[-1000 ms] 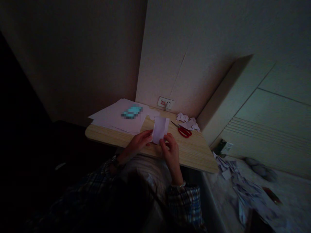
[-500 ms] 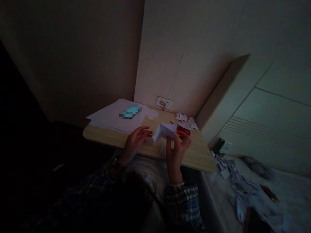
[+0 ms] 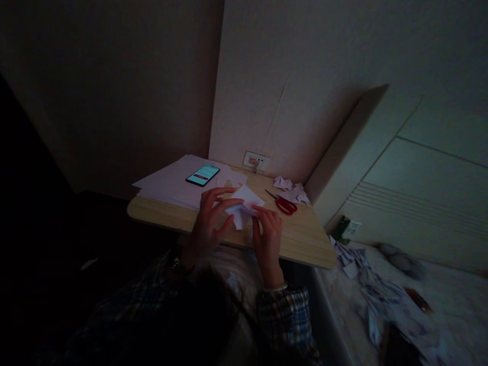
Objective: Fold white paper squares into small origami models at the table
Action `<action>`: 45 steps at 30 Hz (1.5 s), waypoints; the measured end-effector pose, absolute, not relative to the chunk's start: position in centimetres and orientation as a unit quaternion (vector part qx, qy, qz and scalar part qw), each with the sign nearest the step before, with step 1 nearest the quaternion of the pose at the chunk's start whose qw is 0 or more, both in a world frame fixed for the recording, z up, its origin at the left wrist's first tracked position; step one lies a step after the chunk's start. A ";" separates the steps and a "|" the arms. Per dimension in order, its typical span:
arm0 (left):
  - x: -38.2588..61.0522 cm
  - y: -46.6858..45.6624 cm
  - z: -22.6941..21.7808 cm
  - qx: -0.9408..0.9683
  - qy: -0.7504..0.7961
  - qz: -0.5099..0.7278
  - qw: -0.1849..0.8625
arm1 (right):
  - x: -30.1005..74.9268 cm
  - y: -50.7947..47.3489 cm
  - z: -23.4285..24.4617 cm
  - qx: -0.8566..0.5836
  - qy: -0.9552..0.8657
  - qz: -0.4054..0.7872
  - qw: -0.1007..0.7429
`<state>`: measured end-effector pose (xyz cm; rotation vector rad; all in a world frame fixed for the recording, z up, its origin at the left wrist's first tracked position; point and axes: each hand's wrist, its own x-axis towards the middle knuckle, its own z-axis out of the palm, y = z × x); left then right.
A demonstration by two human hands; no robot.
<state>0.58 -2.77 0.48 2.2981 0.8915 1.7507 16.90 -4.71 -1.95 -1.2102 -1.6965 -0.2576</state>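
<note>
Right hand [image 3: 268,229] pinches the partly folded paper [image 3: 246,194]; left hand [image 3: 208,221], fingers half open, seems to touch it. An uneven pull could skew its fold.

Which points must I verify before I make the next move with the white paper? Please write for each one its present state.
1. White paper held by the right hand: ok, at its right side.
2. Left hand gripping the paper firmly: cannot tell; it overlaps the left side.
3. Creases even: cannot tell, too small and dim.
4. Scissors free of both hands: ok, on the table beyond the right hand.
5. Phone out of the way: ok, screen lit, on the large sheets.
6. Good lighting: not ok, the room is dark.
</note>
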 end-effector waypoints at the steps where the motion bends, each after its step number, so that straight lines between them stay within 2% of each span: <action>1: 0.6 -2.5 0.3 0.761 0.293 0.576 0.059 | 16.9 -4.7 -2.0 -0.498 -0.695 -0.107 0.507; 7: 0.7 -1.0 -1.1 0.728 0.305 0.602 0.119 | 17.0 -4.8 -1.9 -0.470 -0.682 -0.109 0.550; 12: 0.8 -0.2 -2.0 0.735 0.333 0.587 0.066 | 16.9 -5.2 -1.6 -0.450 -0.680 -0.094 0.571; 20: 0.2 -0.7 -1.1 0.682 0.353 0.640 0.014 | 16.8 -5.0 -1.6 -0.472 -0.584 0.066 0.656; 24: 0.2 -0.9 -0.8 0.679 0.351 0.644 0.017 | 17.1 -4.4 -2.2 -0.471 -0.580 0.149 0.648; 32: 0.6 -1.1 -1.3 0.668 0.358 0.652 0.027 | 16.8 -4.1 -2.5 -0.448 -0.586 0.204 0.644; 35: 0.6 -1.0 -1.5 0.670 0.364 0.646 0.020 | 16.7 -4.1 -2.4 -0.440 -0.588 0.196 0.649; 40: 0.7 -1.2 -1.2 0.669 0.382 0.638 -0.013 | 17.0 -4.6 -1.8 -0.447 -0.574 0.110 0.677; 45: 0.8 -1.3 -1.0 0.675 0.381 0.629 0.058 | 17.0 -5.0 -1.3 -0.442 -0.566 0.093 0.690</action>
